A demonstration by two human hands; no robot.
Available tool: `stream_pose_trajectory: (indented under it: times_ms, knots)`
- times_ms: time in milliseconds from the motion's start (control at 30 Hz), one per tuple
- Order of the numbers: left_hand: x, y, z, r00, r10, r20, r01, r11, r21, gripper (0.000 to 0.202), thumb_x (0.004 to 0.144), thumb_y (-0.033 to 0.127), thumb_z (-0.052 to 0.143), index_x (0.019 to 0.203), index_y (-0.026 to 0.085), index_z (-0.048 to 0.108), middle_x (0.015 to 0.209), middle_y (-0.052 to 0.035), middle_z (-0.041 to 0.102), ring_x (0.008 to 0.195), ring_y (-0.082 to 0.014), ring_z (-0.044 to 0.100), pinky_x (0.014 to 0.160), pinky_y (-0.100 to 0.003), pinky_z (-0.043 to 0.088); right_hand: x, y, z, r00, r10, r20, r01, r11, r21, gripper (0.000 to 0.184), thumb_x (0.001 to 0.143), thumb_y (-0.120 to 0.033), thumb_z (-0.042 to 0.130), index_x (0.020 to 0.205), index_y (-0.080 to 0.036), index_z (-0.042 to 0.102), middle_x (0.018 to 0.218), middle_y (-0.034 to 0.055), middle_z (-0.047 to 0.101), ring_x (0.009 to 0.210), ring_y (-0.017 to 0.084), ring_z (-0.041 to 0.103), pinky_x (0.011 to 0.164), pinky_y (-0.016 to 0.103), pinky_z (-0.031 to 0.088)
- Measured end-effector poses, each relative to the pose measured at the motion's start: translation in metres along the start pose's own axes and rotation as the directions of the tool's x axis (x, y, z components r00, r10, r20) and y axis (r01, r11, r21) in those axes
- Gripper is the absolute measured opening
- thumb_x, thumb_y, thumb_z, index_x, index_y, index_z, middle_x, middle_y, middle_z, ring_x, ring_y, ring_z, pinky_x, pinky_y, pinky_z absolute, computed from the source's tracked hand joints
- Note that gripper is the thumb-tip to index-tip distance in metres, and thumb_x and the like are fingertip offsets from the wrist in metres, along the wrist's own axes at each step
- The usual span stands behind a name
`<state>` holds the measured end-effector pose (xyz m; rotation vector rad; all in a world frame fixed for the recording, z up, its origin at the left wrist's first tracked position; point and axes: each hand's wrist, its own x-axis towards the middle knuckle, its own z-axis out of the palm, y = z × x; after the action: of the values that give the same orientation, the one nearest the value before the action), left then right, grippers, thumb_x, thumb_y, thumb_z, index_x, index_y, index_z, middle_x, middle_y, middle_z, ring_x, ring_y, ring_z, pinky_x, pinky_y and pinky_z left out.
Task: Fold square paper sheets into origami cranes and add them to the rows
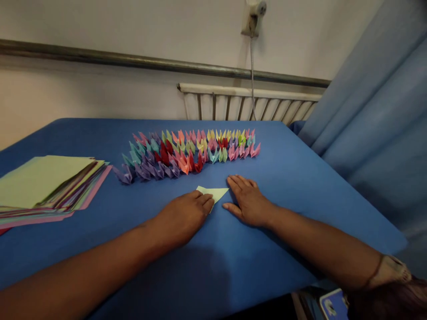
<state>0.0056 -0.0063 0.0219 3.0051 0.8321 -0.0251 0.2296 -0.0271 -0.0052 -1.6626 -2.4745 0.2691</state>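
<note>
A small piece of folded pale green paper (218,193) lies on the blue table, its pointed corner towards the right. My left hand (187,213) covers its left part, fingers pressed together and curled onto it, so that part is hidden. Just right of the paper's tip, my right hand (248,202) rests on the table with the fingers stretched out and the thumb apart, holding nothing. Beyond both hands stand several rows of folded paper cranes (187,162) in purple, teal, red, pink, yellow and green.
A stack of coloured paper sheets (36,182), pale green on top, lies at the left of the blue table (293,178). Behind it are a metal rail (133,58), a white radiator (247,92) and a wall socket (251,20) with a cord. A blue curtain (376,102) hangs at the right.
</note>
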Motion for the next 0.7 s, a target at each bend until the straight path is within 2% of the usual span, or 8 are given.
stream_pose_trajectory:
  times_ms: [200,367,433,500,567,633,667,700]
  knots:
    - [0.005,0.003,-0.006,0.998,-0.057,-0.036,0.056,0.998,-0.024,0.024,0.087,0.012,0.046,0.108,0.015,0.059,0.099,-0.0087,0.067,0.09,-0.0239,0.061,0.08,-0.035,0.048,0.006,-0.017,0.003,0.988,-0.131,-0.087,0.14,0.984,0.111,0.058,0.09,-0.042,0.051,0.14,-0.015,0.044,0.148,0.0122,0.042,0.136,0.025,0.035,0.11,0.044,0.026]
    - [0.009,-0.001,-0.001,0.983,-0.153,-0.098,0.15,0.988,-0.034,0.027,0.091,0.017,0.043,0.113,0.016,0.059,0.097,-0.0091,0.067,0.09,-0.0245,0.06,0.077,-0.036,0.048,0.026,-0.019,0.007,0.983,-0.082,-0.164,0.111,0.978,0.176,0.026,0.093,-0.027,0.049,0.112,-0.018,0.064,0.13,0.009,0.059,0.122,0.02,0.05,0.104,0.04,0.033]
    - [0.01,-0.005,0.002,0.972,-0.198,-0.129,0.191,0.979,-0.066,0.025,0.092,0.019,0.042,0.105,0.016,0.063,0.093,-0.0091,0.067,0.086,-0.0243,0.06,0.076,-0.035,0.047,0.033,-0.018,0.007,0.978,-0.088,-0.19,0.127,0.972,0.2,0.021,0.092,-0.023,0.049,0.106,-0.018,0.065,0.126,0.0087,0.061,0.12,0.02,0.051,0.103,0.04,0.034]
    - [0.012,-0.011,0.005,0.945,-0.282,-0.165,0.244,0.945,-0.218,0.023,0.092,0.023,0.044,0.095,0.016,0.066,0.086,-0.0072,0.067,0.081,-0.0229,0.061,0.073,-0.034,0.046,0.037,-0.017,0.009,0.961,-0.039,-0.274,0.118,0.954,0.275,0.024,0.089,-0.024,0.055,0.111,-0.018,0.061,0.133,0.0109,0.055,0.124,0.022,0.048,0.103,0.043,0.035]
    - [0.015,-0.016,0.007,0.883,-0.435,-0.178,0.293,0.805,-0.516,0.021,0.089,0.029,0.049,0.088,0.017,0.067,0.078,-0.0041,0.066,0.073,-0.0199,0.061,0.067,-0.03,0.046,0.04,-0.015,0.011,0.907,0.11,-0.407,0.092,0.89,0.446,0.046,0.081,-0.028,0.065,0.124,-0.018,0.052,0.142,0.0148,0.044,0.128,0.025,0.045,0.102,0.044,0.038]
    - [0.019,-0.017,0.008,0.764,-0.634,-0.116,0.264,0.472,-0.841,0.02,0.081,0.035,0.06,0.085,0.016,0.066,0.071,-0.0012,0.064,0.062,-0.0162,0.058,0.058,-0.026,0.044,0.041,-0.013,0.014,0.839,0.312,-0.446,0.094,0.725,0.683,0.064,0.074,-0.034,0.071,0.13,-0.018,0.043,0.142,0.0173,0.043,0.123,0.026,0.05,0.097,0.044,0.044]
    - [0.021,-0.015,0.009,0.7,-0.712,-0.055,0.201,0.269,-0.942,0.024,0.075,0.036,0.066,0.085,0.015,0.064,0.07,-0.0005,0.063,0.059,-0.0149,0.057,0.055,-0.025,0.043,0.041,-0.013,0.015,0.833,0.381,-0.401,0.105,0.603,0.791,0.065,0.072,-0.036,0.072,0.128,-0.019,0.044,0.137,0.017,0.047,0.116,0.025,0.055,0.094,0.043,0.047]
    - [0.022,-0.013,0.009,0.662,-0.749,0.006,0.115,0.094,-0.989,0.028,0.071,0.037,0.07,0.087,0.014,0.063,0.071,-0.0003,0.064,0.059,-0.0142,0.058,0.055,-0.025,0.044,0.041,-0.013,0.017,0.85,0.411,-0.33,0.111,0.472,0.875,0.061,0.071,-0.038,0.073,0.123,-0.019,0.046,0.129,0.0155,0.054,0.108,0.023,0.06,0.09,0.042,0.049]
